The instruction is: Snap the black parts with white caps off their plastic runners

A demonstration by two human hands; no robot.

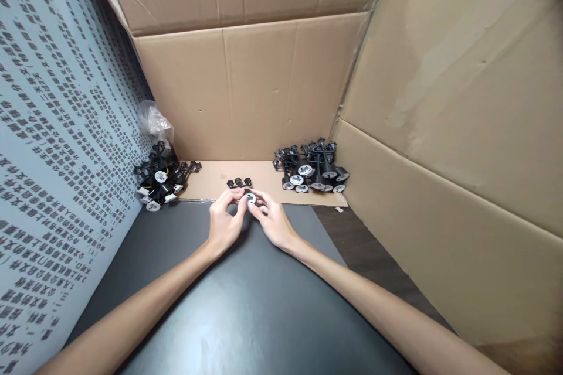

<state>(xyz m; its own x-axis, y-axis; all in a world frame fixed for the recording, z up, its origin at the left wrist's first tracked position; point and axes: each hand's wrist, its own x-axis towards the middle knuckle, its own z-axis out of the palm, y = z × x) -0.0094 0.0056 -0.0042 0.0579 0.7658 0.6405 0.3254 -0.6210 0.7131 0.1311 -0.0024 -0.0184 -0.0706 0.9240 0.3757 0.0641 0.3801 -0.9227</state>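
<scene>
Both hands hold a small black model lamp post, its round white base (251, 198) facing me and its lantern heads (238, 182) pointing away. My left hand (226, 218) pinches the base from the left between thumb and fingers. From the right, my right hand (271, 220) grips the same base, thumb at its lower edge. The post between base and heads is mostly hidden by the fingers. Beyond my left hand lies a jumbled pile of similar lamp posts (160, 176). To the right, more lamp posts (317, 167) lie stacked with their white bases toward me.
A dark grey mat (246, 304) covers the table under my forearms. Cardboard walls (255, 88) rise behind and on the right; a printed blue-grey panel (57, 146) stands on the left. A clear plastic bag (155, 122) sits behind the left pile. Dark wood (365, 240) shows at the right.
</scene>
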